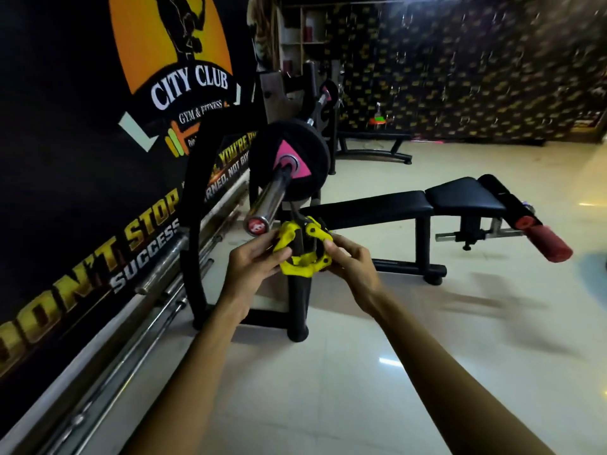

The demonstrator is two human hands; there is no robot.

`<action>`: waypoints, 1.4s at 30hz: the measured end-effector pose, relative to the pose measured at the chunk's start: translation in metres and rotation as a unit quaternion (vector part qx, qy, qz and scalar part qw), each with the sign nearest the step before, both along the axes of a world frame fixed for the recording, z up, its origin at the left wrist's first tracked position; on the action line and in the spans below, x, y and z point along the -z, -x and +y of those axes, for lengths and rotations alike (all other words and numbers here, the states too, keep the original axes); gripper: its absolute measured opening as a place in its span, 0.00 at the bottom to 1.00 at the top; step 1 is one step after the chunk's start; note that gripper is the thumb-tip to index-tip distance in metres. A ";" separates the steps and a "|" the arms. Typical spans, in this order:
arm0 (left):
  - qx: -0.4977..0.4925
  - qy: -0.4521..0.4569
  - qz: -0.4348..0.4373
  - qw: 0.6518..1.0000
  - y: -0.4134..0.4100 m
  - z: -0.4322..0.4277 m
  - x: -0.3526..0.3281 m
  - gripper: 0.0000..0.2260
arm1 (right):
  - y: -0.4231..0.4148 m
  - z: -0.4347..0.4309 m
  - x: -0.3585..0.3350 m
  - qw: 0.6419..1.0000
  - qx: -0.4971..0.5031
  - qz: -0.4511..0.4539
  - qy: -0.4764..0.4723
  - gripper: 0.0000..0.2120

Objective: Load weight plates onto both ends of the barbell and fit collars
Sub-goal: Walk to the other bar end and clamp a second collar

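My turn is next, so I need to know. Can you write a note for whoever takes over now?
The left hand and right hand both grip the yellow collar, held just past the near tip of the bar.
Done: a plate sits on the bar's near end, with no collar on it yet.
To do: slide the collar on against the plate and lock it. The far end is too blurry to judge, so check it.

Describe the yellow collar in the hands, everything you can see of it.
The yellow collar looks like moulded plastic, a ring with black parts between its yellow sections; whether it is one opened clamp or two pieces is unclear. The left hand and right hand pinch it from either side. It is not yet fitted, held just right of the barbell sleeve, near its end cap.
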State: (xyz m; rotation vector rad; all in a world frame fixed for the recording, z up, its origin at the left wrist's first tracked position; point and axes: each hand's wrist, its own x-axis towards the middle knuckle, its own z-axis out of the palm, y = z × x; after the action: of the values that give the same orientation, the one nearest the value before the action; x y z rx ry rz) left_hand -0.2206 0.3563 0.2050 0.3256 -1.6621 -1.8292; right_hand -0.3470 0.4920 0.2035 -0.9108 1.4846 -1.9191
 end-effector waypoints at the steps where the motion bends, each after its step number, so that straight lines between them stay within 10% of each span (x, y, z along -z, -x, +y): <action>1: -0.003 -0.002 0.007 1.000 -0.011 -0.009 -0.003 0.16 | -0.010 -0.008 -0.006 1.000 -0.002 0.012 0.000 0.14; 19: 0.112 -0.083 0.018 0.990 -0.003 -0.118 -0.006 0.19 | -0.061 -0.102 0.000 0.985 0.171 -0.009 0.028 0.17; 42: -0.016 -0.249 -0.116 0.961 0.196 -0.212 -0.008 0.18 | 0.132 -0.215 -0.026 0.983 0.141 0.044 -0.106 0.15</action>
State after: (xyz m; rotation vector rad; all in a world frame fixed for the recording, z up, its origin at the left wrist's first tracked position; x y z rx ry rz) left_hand -0.4163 0.1440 0.2128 0.8027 -1.3037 -2.2389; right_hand -0.4791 0.2772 0.2297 -0.7270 1.9169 -1.8828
